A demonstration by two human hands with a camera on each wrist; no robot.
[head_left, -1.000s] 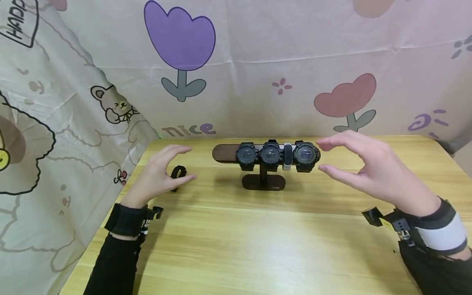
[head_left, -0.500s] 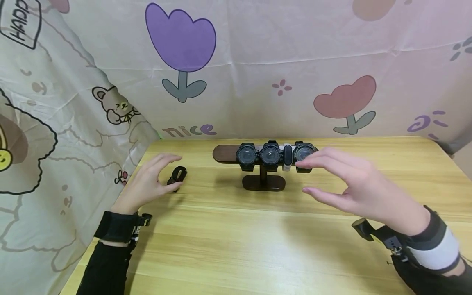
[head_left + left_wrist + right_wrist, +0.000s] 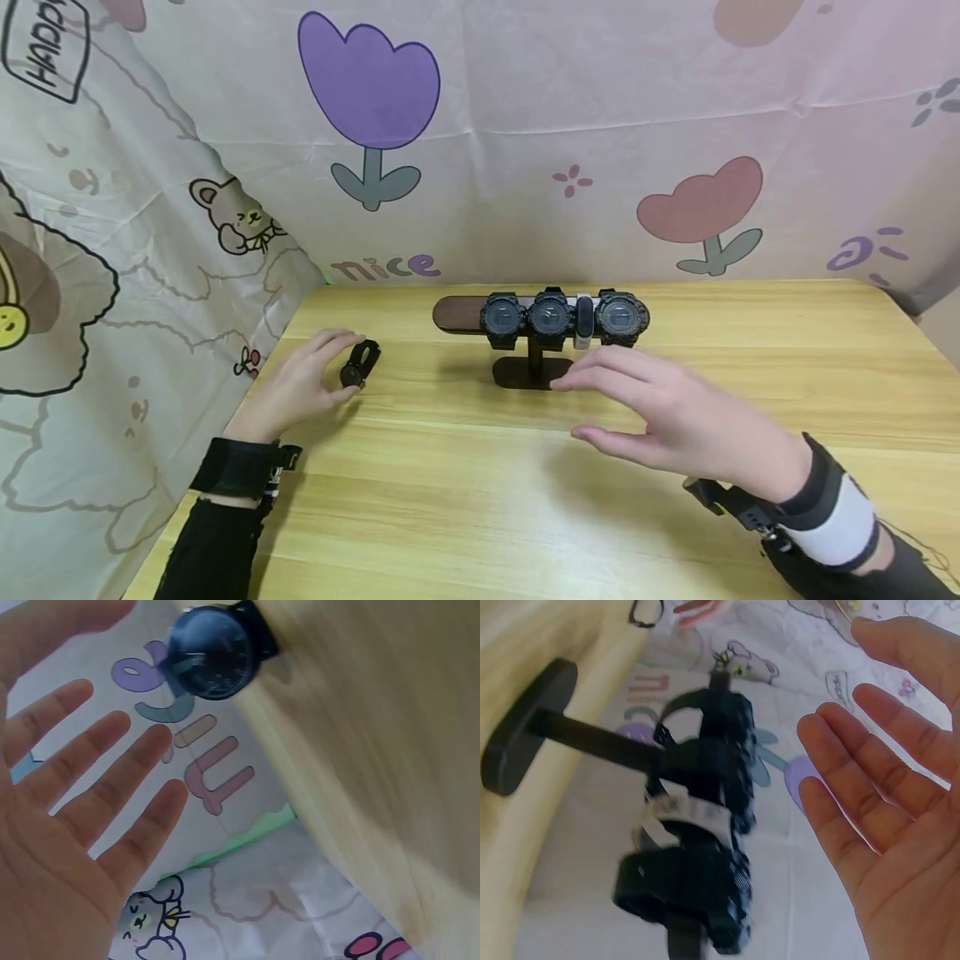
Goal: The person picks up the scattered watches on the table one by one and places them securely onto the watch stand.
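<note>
A loose black watch (image 3: 351,375), its strap looped closed, stands on the left of the table. My left hand (image 3: 288,396) is right beside it, thumb and fingertips spread either side of the near edge. In the left wrist view the watch face (image 3: 214,652) appears beyond the extended fingers (image 3: 120,780). Right of centre, a dark brown watch stand (image 3: 457,315) carries three chunky black watches (image 3: 550,317) and a slim band with a white strap (image 3: 584,329). My right hand (image 3: 660,408), fingers relaxed and holding nothing, hovers before the stand, overlapping its base.
The light wooden table (image 3: 450,508) reaches back to a printed cloth (image 3: 510,208) with flowers and a bear. More cloth hangs along the left edge. The bare left end of the stand's bar points toward the loose watch.
My right hand has moved left and nearer me, from beside the stand's right end to before its base. My left hand has shifted left and slightly down, uncovering the loose watch.
</note>
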